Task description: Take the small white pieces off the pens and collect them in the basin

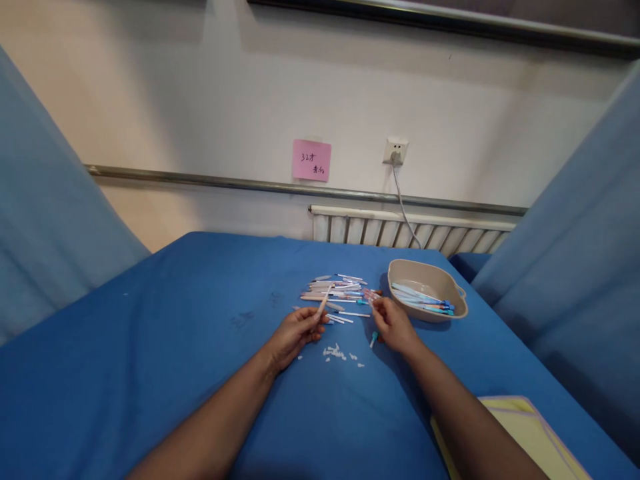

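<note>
My left hand (300,331) is closed on a pale peach pen barrel (325,301), which points up and slightly right. My right hand (393,323) has its fingers pinched at the right end of the pen-part pile, by some clear and pinkish pieces (371,295); what it grips is too small to tell. Between and beyond the hands lies a pile of pen barrels and thin white refills (340,287). Small white pieces (336,353) are scattered nearer to me. A short teal-ended piece (373,340) rests just left of my right hand.
A beige basket (457,311) holding pens with blue and teal ends stands right of the pile on the blue cloth (200,300). A yellow folder (525,427) lies at the front right. Behind are a radiator (370,229), a cable and a pink note (311,160).
</note>
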Demonstrator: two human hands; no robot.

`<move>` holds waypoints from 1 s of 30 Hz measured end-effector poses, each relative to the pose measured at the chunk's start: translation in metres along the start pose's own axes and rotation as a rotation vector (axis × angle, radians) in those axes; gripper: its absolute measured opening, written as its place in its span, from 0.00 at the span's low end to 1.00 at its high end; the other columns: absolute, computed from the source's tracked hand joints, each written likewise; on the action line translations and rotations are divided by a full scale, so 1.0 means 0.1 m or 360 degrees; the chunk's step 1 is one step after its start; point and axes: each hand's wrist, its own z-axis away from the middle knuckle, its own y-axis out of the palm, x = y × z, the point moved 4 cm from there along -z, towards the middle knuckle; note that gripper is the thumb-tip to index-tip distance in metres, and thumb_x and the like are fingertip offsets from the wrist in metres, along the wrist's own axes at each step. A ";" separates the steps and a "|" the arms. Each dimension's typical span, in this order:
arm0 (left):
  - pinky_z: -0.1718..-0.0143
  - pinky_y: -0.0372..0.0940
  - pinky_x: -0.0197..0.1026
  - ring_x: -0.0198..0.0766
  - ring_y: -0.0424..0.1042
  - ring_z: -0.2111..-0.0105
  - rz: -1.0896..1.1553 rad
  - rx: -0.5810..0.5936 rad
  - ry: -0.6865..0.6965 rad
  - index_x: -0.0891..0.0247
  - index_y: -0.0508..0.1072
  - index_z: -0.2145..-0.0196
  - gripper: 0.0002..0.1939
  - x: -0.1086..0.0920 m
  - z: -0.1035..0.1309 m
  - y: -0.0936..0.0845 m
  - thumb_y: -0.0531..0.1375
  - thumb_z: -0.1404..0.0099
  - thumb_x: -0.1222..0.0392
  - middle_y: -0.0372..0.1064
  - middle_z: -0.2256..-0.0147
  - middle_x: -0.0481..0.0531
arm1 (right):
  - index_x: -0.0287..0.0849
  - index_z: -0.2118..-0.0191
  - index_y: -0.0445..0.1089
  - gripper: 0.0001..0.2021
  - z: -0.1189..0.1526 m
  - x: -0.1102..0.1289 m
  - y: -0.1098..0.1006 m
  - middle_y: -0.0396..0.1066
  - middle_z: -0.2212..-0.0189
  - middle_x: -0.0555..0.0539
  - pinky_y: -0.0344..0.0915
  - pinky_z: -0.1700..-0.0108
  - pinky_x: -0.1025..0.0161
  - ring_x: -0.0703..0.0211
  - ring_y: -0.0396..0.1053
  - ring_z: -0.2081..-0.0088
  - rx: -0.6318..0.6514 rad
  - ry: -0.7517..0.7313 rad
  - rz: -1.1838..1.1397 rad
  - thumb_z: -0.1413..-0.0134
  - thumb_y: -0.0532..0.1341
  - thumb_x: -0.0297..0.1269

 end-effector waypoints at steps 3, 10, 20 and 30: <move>0.77 0.59 0.32 0.28 0.65 0.79 -0.0268 -0.0031 0.0111 0.67 0.72 0.65 0.17 -0.01 -0.03 -0.02 0.66 0.48 0.53 0.70 0.70 0.51 | 0.44 0.61 0.69 0.13 -0.02 0.03 -0.04 0.66 0.76 0.52 0.60 0.74 0.66 0.62 0.61 0.77 -0.0005 0.0155 -0.0619 0.51 0.59 0.44; 0.76 0.57 0.32 0.30 0.62 0.77 -0.0821 0.0043 0.0206 0.67 0.72 0.64 0.19 0.01 -0.04 0.03 0.63 0.47 0.49 0.68 0.73 0.48 | 0.42 0.71 0.70 0.11 -0.04 0.21 0.04 0.67 0.79 0.53 0.53 0.81 0.70 0.68 0.57 0.82 0.0217 0.0312 -0.0983 0.60 0.65 0.44; 0.73 0.57 0.33 0.34 0.62 0.74 -0.1147 0.0148 0.0324 0.66 0.74 0.64 0.15 -0.04 0.02 0.12 0.58 0.43 0.51 0.67 0.74 0.48 | 0.43 0.71 0.75 0.10 -0.04 0.15 0.04 0.67 0.80 0.52 0.56 0.81 0.70 0.66 0.59 0.80 0.0264 0.0235 -0.0754 0.60 0.65 0.43; 0.63 0.59 0.36 0.40 0.68 0.64 -0.1463 0.0181 0.0552 0.62 0.74 0.61 0.13 -0.13 0.13 0.20 0.54 0.39 0.55 0.72 0.65 0.51 | 0.44 0.69 0.75 0.07 -0.01 0.17 0.05 0.72 0.74 0.50 0.64 0.67 0.63 0.60 0.68 0.71 0.0404 -0.0081 -0.0320 0.52 0.61 0.39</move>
